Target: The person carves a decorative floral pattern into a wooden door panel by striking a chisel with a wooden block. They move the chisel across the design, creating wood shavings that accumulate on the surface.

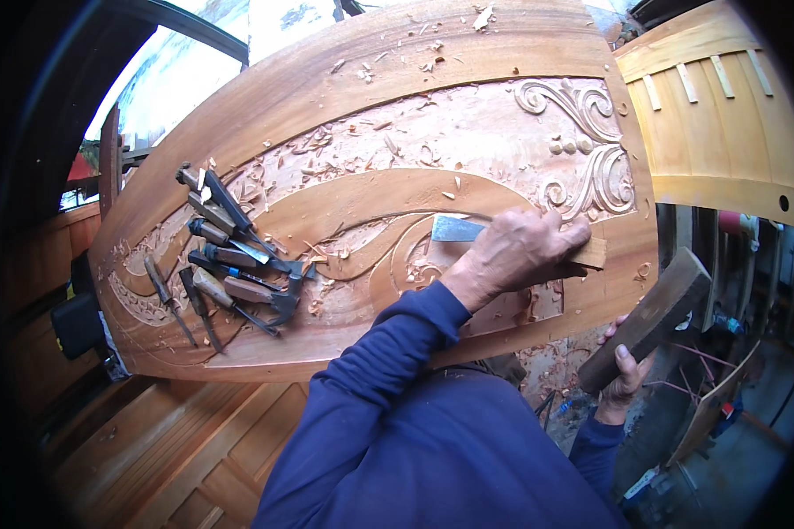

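Note:
My left hand (pixel 520 251) is closed round a wide flat chisel (pixel 455 229). Its bright blade points left over the carved wooden panel (pixel 503 44), and the butt of its wooden handle sticks out on the right. I cannot tell whether the blade's edge touches the wood. Off the panel's near right corner, my right hand (pixel 625 379) grips a dark, thick wooden block (pixel 648 319), held at a slant. Scroll carvings (pixel 587 181) stand in relief at the panel's right end, close beyond my left hand.
Several carving chisels and gouges (pixel 225 256) lie heaped on the panel's left part, beside an adze-like tool head (pixel 287 291). Wood shavings (pixel 318 145) are scattered over the recessed ground. A pale slatted wooden piece (pixel 715 97) stands at the far right; panelled boards (pixel 203 441) lie below left.

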Motion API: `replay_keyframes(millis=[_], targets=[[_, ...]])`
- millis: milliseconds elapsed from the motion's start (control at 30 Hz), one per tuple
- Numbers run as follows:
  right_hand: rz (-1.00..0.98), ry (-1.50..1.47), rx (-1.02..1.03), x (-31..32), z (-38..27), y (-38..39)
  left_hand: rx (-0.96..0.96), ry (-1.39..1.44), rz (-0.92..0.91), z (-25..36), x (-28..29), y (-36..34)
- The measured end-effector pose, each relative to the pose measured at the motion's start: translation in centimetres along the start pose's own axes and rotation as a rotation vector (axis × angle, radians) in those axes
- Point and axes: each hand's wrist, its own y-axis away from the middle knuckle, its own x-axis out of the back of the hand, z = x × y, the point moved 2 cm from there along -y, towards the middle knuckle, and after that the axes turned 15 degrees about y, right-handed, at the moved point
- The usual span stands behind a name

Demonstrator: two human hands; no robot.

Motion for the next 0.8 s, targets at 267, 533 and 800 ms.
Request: replay_keyframes(millis=[267,533,800], targets=[[0.03,0.057,0.111,-1.1,-3.8,-6.7,0.093,0.06,0.107,-0.9,1.8,-1.4],[-0.174,0.449,0.071,-7.9,-2.9,-7.5,0.132,0.169,0.227,-1.7,2.2,-1.6],[-0.156,0.583,0.096,-8.0,-2.4,-8.8,0.238,0.14,0.221,-2.3,2.3,-1.6]])
